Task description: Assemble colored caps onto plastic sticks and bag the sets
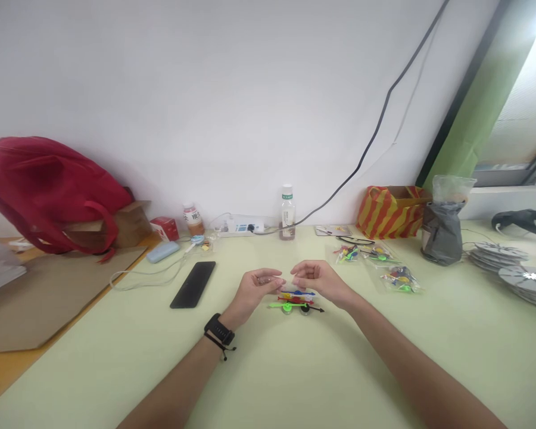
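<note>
My left hand (255, 292), with a black watch (220, 329) on its wrist, is raised over the table with thumb and forefinger pinched together. Facing it across a small gap, my right hand (321, 282) is pinched in the same way. A small pale bit seems to show at the fingertips, too small to name. Just below the fingertips lies a cluster of small plastic arrow-shaped pieces: a green one (287, 306), a black one (306, 308), a blue one (300, 293), with red, yellow and white ones among them. Some have round discs at their middles.
Clear bags of similar coloured pieces (399, 277) lie to the right, near stacked grey discs (524, 283). A black phone (193, 285) rests on the left. Along the wall stand a bottle (287, 214), a power strip (239, 226) and a striped bag (388, 211). A red backpack (49, 185) sits far left.
</note>
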`<state>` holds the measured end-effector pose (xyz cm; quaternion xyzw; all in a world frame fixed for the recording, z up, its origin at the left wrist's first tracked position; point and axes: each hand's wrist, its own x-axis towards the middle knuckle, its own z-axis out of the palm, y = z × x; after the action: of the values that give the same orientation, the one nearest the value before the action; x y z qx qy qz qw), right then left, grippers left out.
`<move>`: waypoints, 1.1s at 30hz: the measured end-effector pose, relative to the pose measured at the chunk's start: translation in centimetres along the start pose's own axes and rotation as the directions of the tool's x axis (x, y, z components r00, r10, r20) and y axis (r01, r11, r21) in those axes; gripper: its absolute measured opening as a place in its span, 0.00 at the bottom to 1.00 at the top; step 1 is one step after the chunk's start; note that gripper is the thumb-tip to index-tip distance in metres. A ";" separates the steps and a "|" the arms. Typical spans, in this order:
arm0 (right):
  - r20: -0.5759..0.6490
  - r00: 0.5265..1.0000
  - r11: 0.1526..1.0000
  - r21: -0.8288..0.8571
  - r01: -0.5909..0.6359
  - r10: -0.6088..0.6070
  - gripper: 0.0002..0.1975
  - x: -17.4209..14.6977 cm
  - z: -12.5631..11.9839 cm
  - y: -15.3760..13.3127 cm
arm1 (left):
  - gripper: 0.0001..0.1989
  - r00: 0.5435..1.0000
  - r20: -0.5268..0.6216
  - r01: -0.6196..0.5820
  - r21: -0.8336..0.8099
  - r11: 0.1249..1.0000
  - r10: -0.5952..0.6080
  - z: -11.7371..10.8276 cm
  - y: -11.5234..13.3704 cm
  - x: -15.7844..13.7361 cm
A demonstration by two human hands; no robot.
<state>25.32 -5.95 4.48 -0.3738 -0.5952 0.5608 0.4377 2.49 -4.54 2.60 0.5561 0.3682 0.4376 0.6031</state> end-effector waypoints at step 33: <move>0.188 0.965 0.820 -0.512 0.256 -0.184 0.11 2.2 -3.4 -10.0 | 0.16 0.906 0.416 -0.354 0.632 0.689 0.083 -0.9 10.2 5.4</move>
<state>28.27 -3.60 14.56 -0.3716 -0.7935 0.3428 0.3389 2.27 0.82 12.86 0.8508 0.3199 0.2292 0.3483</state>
